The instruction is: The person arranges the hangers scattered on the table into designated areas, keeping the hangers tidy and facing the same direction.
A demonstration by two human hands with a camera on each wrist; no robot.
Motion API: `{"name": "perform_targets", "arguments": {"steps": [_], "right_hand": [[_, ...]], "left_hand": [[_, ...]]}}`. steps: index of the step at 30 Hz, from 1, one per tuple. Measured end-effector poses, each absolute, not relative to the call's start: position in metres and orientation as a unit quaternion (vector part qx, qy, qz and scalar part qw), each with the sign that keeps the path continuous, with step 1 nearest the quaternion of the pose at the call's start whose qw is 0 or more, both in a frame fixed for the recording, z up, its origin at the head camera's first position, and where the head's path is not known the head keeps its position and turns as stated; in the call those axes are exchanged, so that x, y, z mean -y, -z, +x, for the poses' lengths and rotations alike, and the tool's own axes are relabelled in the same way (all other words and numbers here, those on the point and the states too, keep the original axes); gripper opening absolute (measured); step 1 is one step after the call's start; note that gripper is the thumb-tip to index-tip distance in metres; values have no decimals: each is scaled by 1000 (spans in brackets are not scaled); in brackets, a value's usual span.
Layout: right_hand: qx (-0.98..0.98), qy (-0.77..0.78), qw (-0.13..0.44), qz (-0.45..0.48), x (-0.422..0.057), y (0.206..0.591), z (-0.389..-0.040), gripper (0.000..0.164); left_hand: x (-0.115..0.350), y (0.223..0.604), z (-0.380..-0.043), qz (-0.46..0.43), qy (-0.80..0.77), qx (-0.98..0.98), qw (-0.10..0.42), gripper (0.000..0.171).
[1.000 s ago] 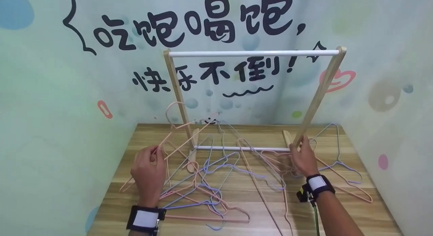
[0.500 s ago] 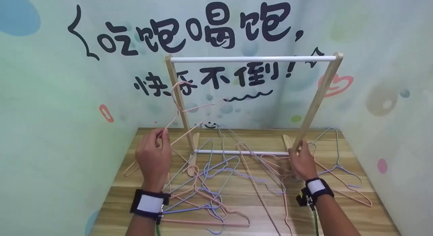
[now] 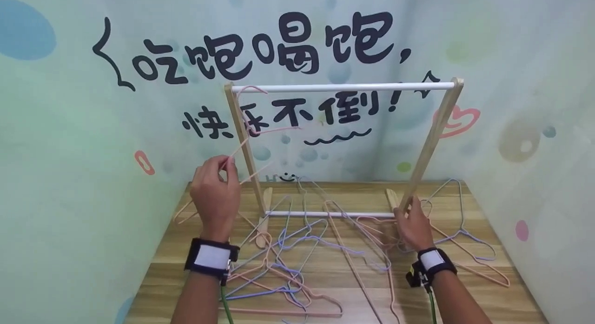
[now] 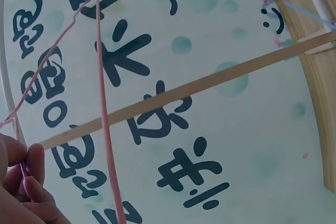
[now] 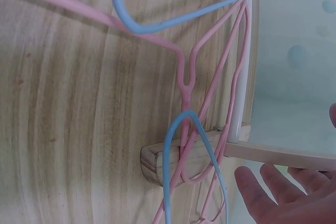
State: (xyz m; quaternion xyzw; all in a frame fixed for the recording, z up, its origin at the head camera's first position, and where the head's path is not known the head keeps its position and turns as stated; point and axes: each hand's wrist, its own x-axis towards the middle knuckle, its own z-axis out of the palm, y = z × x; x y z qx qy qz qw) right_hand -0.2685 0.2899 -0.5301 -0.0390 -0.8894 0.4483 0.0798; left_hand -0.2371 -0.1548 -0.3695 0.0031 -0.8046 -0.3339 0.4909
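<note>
My left hand [image 3: 216, 189] pinches a pink wire hanger [image 3: 279, 129] by one arm, raised in front of the clothes rack's left post [image 3: 253, 166]. The hanger's hook overlaps the left end of the white top rod [image 3: 344, 87] in the head view. From the left wrist, the hanger [image 4: 103, 77] crosses in front of the wooden post. My right hand [image 3: 416, 228] holds the rack's right post [image 3: 432, 147] near its foot. In the right wrist view, its fingers [image 5: 275, 182] lie along one side of the post and the thumb shows on the other.
Several pink and blue hangers lie tangled on the wooden table [image 3: 167, 268], in front of the rack and around its feet. A blue hanger [image 3: 461, 231] lies at the right. The lower white rod [image 3: 297, 214] runs behind the pile. Printed walls [image 3: 69, 152] enclose the table.
My left hand has risen with the pink hanger, bringing its hook from midway up the left post to the top rod's level. My right hand stays on the right post.
</note>
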Motion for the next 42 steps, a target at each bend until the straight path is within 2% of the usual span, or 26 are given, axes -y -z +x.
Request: {"name": "perform_targets", "arguments": {"steps": [5, 22, 33, 42], "right_hand": [[891, -445, 86, -36, -291, 531, -271, 50], [891, -444, 86, -37, -290, 532, -269, 54], [886, -451, 92, -44, -287, 533, -265, 47], [886, -452, 94, -49, -284, 533, -258, 53]], "left_hand": [[162, 362, -245, 12, 329, 804, 495, 23], [174, 375, -270, 36, 333, 824, 458, 23], [177, 379, -270, 25, 310, 831, 462, 25], [183, 382, -267, 17, 294, 829, 475, 24]]}}
